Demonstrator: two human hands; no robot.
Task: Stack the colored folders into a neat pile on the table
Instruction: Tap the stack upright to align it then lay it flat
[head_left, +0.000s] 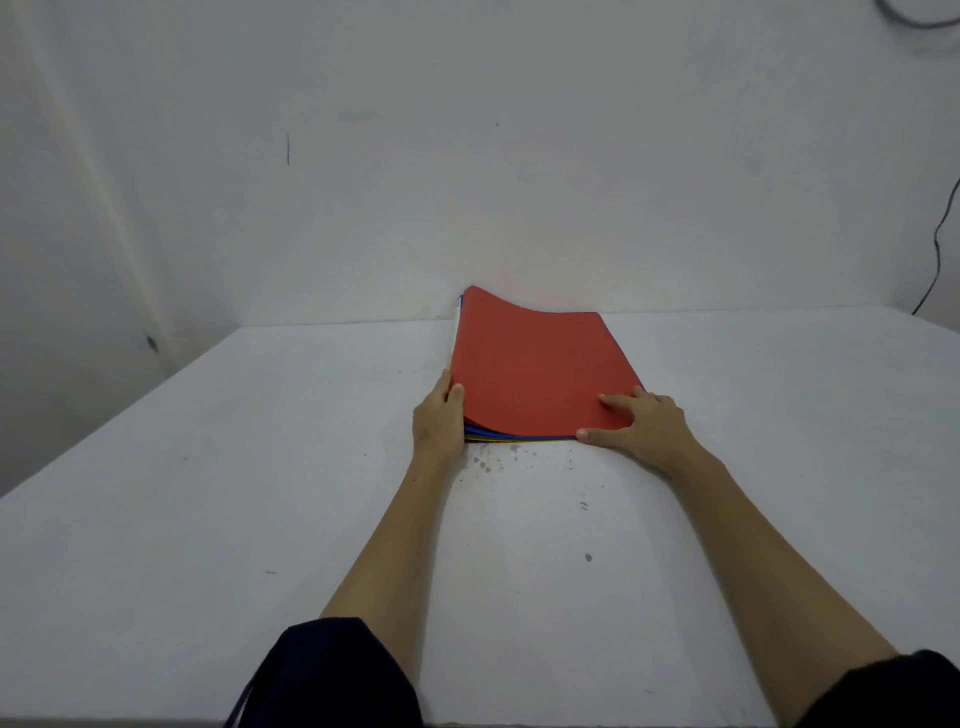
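Observation:
A pile of folders lies on the white table (260, 493) near its far edge, with a red folder (535, 364) on top. Blue and yellow edges (498, 435) show under the red one at the near side. The red folder's far left corner curls upward. My left hand (439, 415) grips the pile's near left corner, thumb on top. My right hand (639, 423) presses on the near right corner, fingers spread flat on the red cover and thumb along the front edge.
A white wall stands right behind the table. A black cable (937, 249) hangs down the wall at the far right. Dark scuff marks (498, 462) dot the tabletop just in front of the pile.

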